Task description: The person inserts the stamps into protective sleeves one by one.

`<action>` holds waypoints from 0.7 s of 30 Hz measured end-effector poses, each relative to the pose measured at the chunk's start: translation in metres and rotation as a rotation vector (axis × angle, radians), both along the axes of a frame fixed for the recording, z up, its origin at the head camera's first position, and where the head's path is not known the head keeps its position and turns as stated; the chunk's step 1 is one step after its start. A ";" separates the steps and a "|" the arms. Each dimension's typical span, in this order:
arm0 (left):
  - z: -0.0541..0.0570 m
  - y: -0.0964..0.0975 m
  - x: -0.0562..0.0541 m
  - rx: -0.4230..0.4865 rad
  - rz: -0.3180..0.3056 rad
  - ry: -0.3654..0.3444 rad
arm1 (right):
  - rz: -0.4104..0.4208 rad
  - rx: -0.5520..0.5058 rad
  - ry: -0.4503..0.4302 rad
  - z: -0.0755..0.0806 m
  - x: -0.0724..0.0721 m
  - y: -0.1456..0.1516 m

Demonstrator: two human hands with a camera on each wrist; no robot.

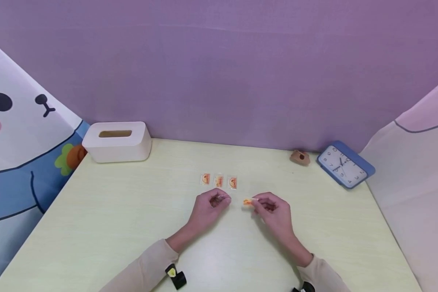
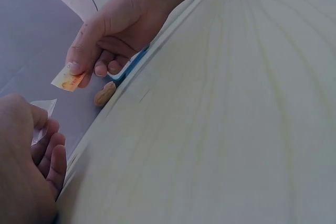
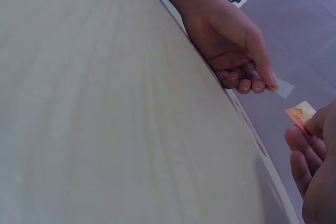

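Note:
My left hand (image 1: 207,207) pinches a small clear plastic sleeve (image 3: 285,88) between thumb and fingertips, a little above the table. Opposite it, my right hand (image 1: 275,213) holds a small orange-and-yellow printed card (image 1: 247,201) by its edge, also raised off the table. A short gap separates the card and the sleeve. Just beyond the left hand, a row of small orange-printed squares in clear wrapping lies flat: a left square (image 1: 205,179), a middle square (image 1: 218,181) and a right square (image 1: 232,182). The print's details are too small to read.
A white tissue box (image 1: 118,150) stands at the table's back left. Toward the back right are a small brown object (image 1: 300,157) and a blue-framed clock (image 1: 344,165). The pale table (image 1: 113,227) meets a purple cloth (image 1: 219,81) behind.

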State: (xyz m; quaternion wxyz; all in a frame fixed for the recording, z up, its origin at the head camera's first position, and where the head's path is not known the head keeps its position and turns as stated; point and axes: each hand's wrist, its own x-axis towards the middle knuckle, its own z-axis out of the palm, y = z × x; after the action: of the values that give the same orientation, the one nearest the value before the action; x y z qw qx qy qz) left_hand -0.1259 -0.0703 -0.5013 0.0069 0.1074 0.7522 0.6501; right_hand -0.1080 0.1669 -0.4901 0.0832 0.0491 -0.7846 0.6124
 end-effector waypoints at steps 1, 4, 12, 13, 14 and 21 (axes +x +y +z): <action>0.000 0.000 0.000 -0.005 -0.002 0.000 | -0.013 0.003 0.008 0.001 0.000 -0.001; 0.001 0.000 0.000 -0.016 -0.012 0.007 | -0.044 0.006 0.035 0.001 0.000 -0.005; 0.000 0.000 -0.001 -0.046 -0.028 0.024 | -0.060 -0.020 0.104 0.001 0.000 -0.014; 0.000 -0.001 -0.001 -0.047 -0.029 0.026 | -0.062 -0.021 0.109 0.001 0.000 -0.014; 0.000 -0.001 -0.001 -0.049 -0.031 0.029 | -0.063 -0.019 0.114 0.001 0.000 -0.015; -0.001 -0.002 -0.001 -0.060 -0.038 0.026 | -0.072 -0.003 0.110 -0.001 0.000 -0.018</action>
State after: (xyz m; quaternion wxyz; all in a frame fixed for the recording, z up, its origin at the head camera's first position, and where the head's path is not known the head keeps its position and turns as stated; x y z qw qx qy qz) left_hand -0.1272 -0.0719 -0.5025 0.0128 0.1300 0.7692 0.6255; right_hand -0.1076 0.1494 -0.4911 0.1483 0.0544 -0.7791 0.6066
